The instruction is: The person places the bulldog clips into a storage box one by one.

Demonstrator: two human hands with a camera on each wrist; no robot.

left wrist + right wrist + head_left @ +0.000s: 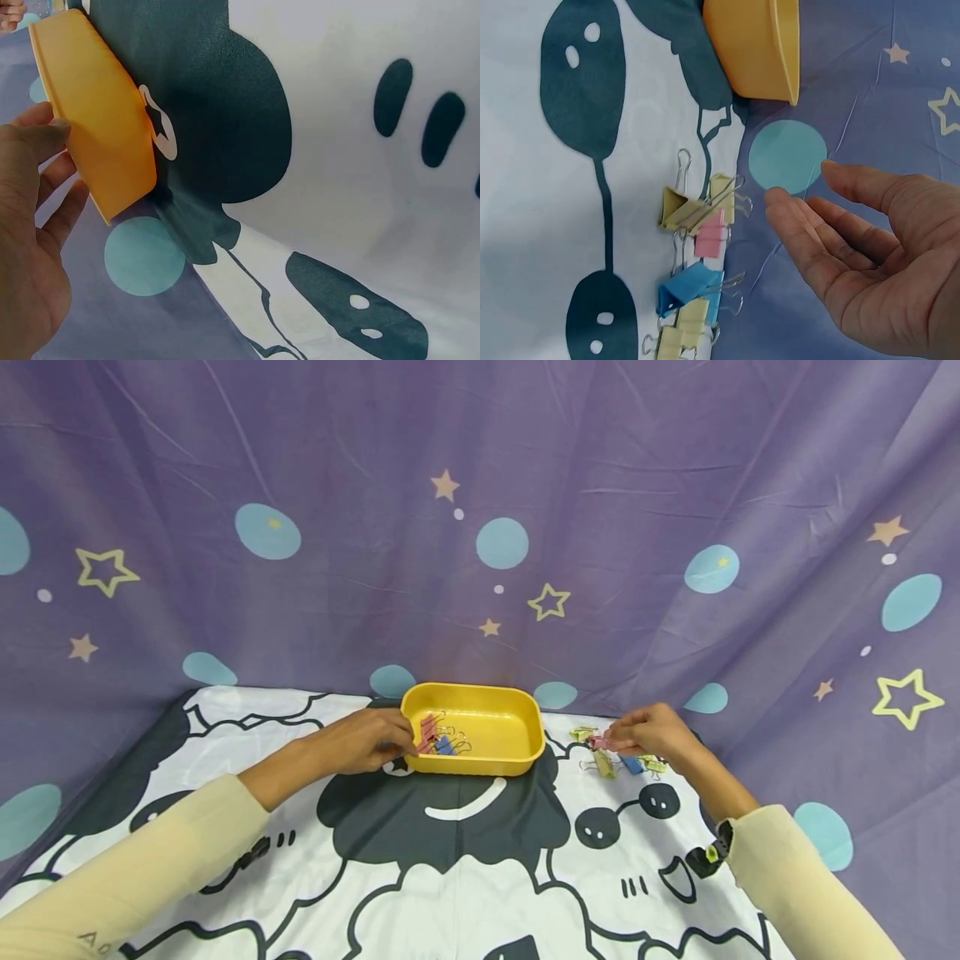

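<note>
My left hand (375, 740) is at the left end of a yellow plastic tray (502, 731). In the left wrist view its thumb and fingers (67, 199) pinch the tray's rim. Pink binder clips (430, 727) and a blue binder clip (445, 746) lie inside, at the tray's left end. To the right, my right hand (651, 729) hovers over a loose group of binder clips. The right wrist view shows its fingers loosely bent, with nothing between them. Beside it lie yellow clips (682, 210), a pink clip (710, 236) and a blue clip (686, 287).
A white cloth (405, 902) with dark cartoon figures covers the table. Behind it hangs a purple curtain (360, 568) with stars and blue dots, close to the tray's far side. The loose clips lie near the cloth's back edge.
</note>
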